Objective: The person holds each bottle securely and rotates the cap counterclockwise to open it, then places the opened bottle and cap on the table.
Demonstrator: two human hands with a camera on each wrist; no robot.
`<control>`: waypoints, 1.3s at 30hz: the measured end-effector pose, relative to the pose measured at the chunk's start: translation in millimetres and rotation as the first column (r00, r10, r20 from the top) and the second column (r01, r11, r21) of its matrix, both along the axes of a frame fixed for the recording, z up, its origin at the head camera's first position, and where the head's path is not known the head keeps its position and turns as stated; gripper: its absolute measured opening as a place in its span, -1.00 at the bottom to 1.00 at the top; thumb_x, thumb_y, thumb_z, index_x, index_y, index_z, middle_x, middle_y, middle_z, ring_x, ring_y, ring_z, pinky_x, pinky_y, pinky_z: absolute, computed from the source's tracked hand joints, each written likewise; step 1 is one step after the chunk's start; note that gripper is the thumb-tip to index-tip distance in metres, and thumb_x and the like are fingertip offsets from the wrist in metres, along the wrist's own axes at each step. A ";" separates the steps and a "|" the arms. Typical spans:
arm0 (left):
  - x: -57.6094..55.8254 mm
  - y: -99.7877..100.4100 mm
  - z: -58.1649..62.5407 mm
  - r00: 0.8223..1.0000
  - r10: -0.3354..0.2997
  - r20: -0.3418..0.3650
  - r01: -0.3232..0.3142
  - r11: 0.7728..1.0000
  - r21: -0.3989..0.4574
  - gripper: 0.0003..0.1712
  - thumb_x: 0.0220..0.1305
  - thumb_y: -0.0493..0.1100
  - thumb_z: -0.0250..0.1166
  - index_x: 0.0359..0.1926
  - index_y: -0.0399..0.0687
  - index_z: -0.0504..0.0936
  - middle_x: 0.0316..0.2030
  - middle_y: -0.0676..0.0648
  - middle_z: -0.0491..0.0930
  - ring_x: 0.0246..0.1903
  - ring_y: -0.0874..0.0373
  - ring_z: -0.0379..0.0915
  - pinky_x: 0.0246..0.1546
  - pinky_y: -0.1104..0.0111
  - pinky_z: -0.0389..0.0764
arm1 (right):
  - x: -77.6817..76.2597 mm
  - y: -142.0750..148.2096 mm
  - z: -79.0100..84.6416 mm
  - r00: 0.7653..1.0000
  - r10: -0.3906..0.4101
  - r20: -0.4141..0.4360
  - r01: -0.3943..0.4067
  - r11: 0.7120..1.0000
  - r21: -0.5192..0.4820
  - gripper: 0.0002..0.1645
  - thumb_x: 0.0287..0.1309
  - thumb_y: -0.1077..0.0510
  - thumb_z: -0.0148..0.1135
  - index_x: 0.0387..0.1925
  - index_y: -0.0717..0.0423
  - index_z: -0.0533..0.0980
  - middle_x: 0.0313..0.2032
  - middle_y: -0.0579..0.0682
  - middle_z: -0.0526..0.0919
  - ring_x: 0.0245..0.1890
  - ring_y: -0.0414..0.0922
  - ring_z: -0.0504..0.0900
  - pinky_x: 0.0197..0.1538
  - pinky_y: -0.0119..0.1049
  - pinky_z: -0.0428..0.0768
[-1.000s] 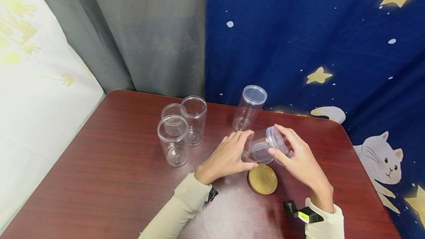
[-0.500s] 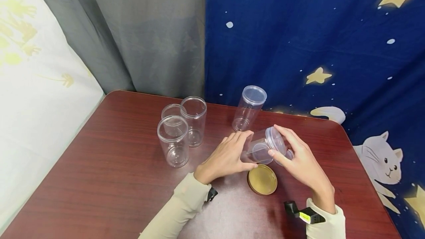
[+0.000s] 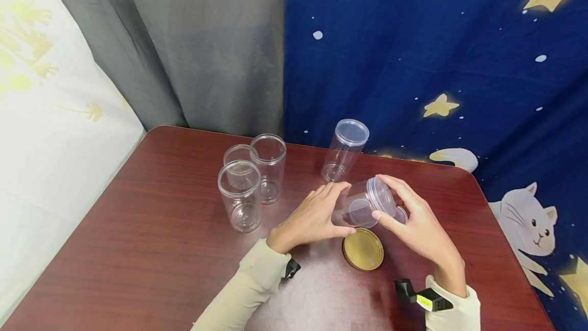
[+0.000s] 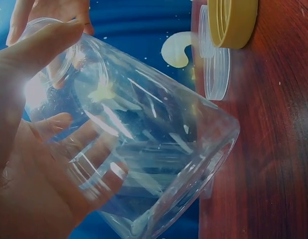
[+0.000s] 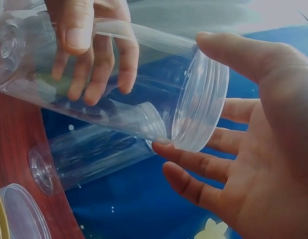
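Observation:
A clear plastic jar [image 3: 351, 207] is tilted above the table, its mouth toward the right. My left hand [image 3: 312, 216] grips its body, thumb on the near side and fingers around the far side. On the mouth sits a clear screw lid [image 5: 204, 102]. My right hand [image 3: 415, 223] holds this lid by the rim between thumb and fingers. Below the jar a gold lid [image 3: 363, 250] lies on the table. Clear loose lids [image 4: 217, 74] lie beside it, partly hidden behind the jar in the head view.
Three jars without lids stand at the left: a front one [image 3: 241, 201], a right one [image 3: 271, 167] and a rear one [image 3: 231, 156], partly hidden. A jar with a clear lid [image 3: 345, 149] stands near the back edge. Curtains hang behind the brown table [image 3: 161, 229].
The right wrist has shifted slightly right and down, with the right fingers still on the lid's rim. The left hand and jar have barely moved.

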State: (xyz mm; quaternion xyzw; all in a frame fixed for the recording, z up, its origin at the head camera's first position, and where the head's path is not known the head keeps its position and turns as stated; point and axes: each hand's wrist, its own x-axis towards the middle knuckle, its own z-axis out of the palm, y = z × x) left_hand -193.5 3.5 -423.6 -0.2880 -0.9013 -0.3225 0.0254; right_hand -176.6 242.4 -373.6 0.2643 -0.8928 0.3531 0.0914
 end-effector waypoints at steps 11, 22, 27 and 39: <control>-0.7 -0.2 -1.7 0.999 -0.024 0.026 0.023 1.000 0.021 0.04 0.02 0.26 0.47 0.42 0.00 0.24 0.26 0.02 0.42 0.15 0.10 0.42 0.18 0.10 0.47 | 1.5 1.1 1.6 0.998 0.057 0.022 -0.056 0.997 -0.047 -0.05 0.02 0.33 0.46 0.43 -0.13 0.29 0.31 -0.09 0.42 0.09 -0.25 0.46 0.03 -0.61 0.46; -1.6 -0.2 -0.4 0.999 -0.038 0.013 0.038 0.999 0.023 0.03 0.02 0.25 0.48 0.42 -0.01 0.24 0.23 0.01 0.44 0.13 0.13 0.42 0.18 0.14 0.47 | 0.9 1.8 2.4 0.992 0.124 0.035 -0.121 0.988 -0.095 -0.02 0.00 0.41 0.42 0.44 -0.06 0.26 0.35 -0.06 0.36 0.18 -0.24 0.42 0.13 -0.59 0.44; -1.7 -0.2 -0.3 0.999 -0.035 0.010 0.035 0.999 0.019 0.03 0.02 0.25 0.48 0.42 0.00 0.24 0.22 0.01 0.44 0.13 0.15 0.41 0.16 0.14 0.48 | 0.0 2.5 1.4 0.990 0.134 0.047 -0.129 0.987 -0.091 -0.01 0.01 0.41 0.41 0.46 -0.02 0.23 0.37 -0.08 0.34 0.20 -0.23 0.41 0.17 -0.58 0.42; 0.1 0.3 0.1 1.000 -0.010 0.010 0.010 1.000 0.003 0.03 0.04 0.26 0.46 0.43 0.00 0.23 0.24 0.01 0.43 0.14 0.10 0.41 0.19 0.11 0.46 | 2.5 -0.2 4.7 1.000 0.023 0.019 -0.021 0.996 -0.087 -0.07 0.07 0.36 0.37 0.45 -0.08 0.26 0.35 -0.05 0.40 0.22 -0.39 0.43 0.20 -0.67 0.30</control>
